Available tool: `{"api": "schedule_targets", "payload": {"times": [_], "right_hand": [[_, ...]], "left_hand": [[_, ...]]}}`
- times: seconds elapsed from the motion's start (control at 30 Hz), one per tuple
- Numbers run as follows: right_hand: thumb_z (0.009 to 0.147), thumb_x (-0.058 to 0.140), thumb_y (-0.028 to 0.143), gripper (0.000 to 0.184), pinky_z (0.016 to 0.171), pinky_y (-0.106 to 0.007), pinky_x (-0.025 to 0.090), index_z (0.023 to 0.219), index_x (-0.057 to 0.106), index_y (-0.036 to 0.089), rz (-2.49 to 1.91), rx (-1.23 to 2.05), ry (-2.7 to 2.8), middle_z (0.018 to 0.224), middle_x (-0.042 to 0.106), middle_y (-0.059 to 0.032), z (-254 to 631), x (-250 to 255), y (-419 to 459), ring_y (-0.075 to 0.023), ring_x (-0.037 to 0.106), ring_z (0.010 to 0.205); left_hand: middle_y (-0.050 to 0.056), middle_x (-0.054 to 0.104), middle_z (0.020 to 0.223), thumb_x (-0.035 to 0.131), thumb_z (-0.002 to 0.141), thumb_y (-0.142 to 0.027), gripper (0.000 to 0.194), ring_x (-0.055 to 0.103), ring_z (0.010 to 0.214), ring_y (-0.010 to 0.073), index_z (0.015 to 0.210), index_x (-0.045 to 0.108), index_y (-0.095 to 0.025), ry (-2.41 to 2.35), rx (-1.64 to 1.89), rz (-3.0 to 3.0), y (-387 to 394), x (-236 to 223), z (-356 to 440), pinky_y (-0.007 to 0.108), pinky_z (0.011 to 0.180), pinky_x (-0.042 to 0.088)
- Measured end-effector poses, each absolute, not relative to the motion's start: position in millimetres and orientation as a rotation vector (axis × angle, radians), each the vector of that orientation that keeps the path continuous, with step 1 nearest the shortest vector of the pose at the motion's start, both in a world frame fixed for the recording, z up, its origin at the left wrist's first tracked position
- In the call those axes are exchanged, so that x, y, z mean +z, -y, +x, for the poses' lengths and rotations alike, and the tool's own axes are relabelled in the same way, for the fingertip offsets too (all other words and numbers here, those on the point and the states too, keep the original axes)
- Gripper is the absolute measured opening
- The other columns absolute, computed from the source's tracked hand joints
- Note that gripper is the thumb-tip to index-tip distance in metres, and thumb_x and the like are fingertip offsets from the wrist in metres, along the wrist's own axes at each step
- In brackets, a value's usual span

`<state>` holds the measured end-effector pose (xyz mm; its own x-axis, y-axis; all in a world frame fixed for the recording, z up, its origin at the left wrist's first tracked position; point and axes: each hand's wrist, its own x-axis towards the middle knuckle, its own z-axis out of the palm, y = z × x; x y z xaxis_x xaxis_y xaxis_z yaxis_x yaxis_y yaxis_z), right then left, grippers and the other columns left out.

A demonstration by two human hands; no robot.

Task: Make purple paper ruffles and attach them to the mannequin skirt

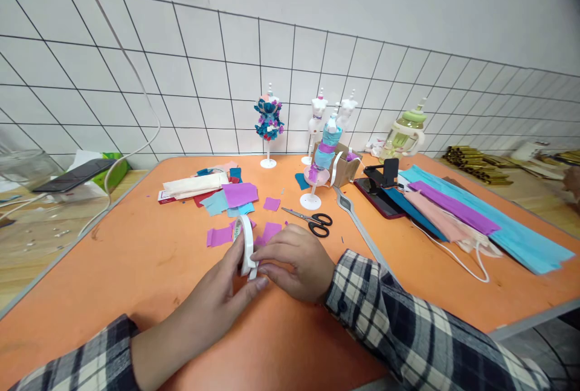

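Observation:
My left hand (226, 288) grips a white roll of tape (247, 246), which stands on edge with its ring facing left. At the lower side of the roll, the fingertips of my right hand (294, 261) pinch the tape's loose end. Just beyond my hands lie several small purple paper pieces (220, 237). Black-handled scissors (312, 219) rest past my right hand, blades pointing left. Behind them a small white mannequin on a stand (310, 200) wears light blue and purple paper.
Another mannequin (269, 119), dressed in dark teal petals, stands at the back. Folded coloured paper strips (457, 203) and a dark phone (378, 197) are on the right. A paper pile (240, 195) lies at the back left. A white cable (136, 77) hangs at left.

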<state>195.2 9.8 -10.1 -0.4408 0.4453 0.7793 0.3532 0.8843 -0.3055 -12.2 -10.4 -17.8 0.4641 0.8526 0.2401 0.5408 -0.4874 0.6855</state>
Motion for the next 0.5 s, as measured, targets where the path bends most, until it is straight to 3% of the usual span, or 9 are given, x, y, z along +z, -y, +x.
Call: {"api": "schedule_targets", "payload": {"times": [0.13,0.27,0.5], "right_hand": [[0.099,0.053,0.027,0.018,0.076,-0.032,0.047,0.097,0.070,0.021,-0.579,0.129,2.103,0.090,0.077,-0.0029,195,-7,-8,-0.0159,0.066,0.080],[0.098,0.054,0.025,0.016,0.076,-0.032,0.048,0.098,0.069,0.020,-0.592,0.171,2.047,0.086,0.077,-0.0020,195,-6,-6,-0.0154,0.066,0.078],[0.098,0.056,0.025,0.016,0.072,-0.031,0.046,0.105,0.070,0.022,-0.597,0.093,2.046,0.089,0.076,-0.0023,192,-10,-6,-0.0156,0.065,0.078]], "left_hand": [[0.010,0.072,0.121,0.040,0.101,-0.035,0.063,0.071,0.099,0.0243,0.161,0.022,-0.022,-1.213,0.786,2.213,6,-17,-13,0.036,0.087,0.059],[0.008,0.074,0.113,0.038,0.101,-0.027,0.068,0.071,0.091,0.0207,0.163,0.010,-0.024,-1.140,0.832,2.234,8,-17,-14,0.032,0.083,0.059],[0.011,0.067,0.134,0.041,0.099,-0.024,0.078,0.070,0.108,0.0247,0.163,-0.004,-0.028,-1.037,0.763,2.197,16,-18,-13,0.039,0.093,0.058]]}}
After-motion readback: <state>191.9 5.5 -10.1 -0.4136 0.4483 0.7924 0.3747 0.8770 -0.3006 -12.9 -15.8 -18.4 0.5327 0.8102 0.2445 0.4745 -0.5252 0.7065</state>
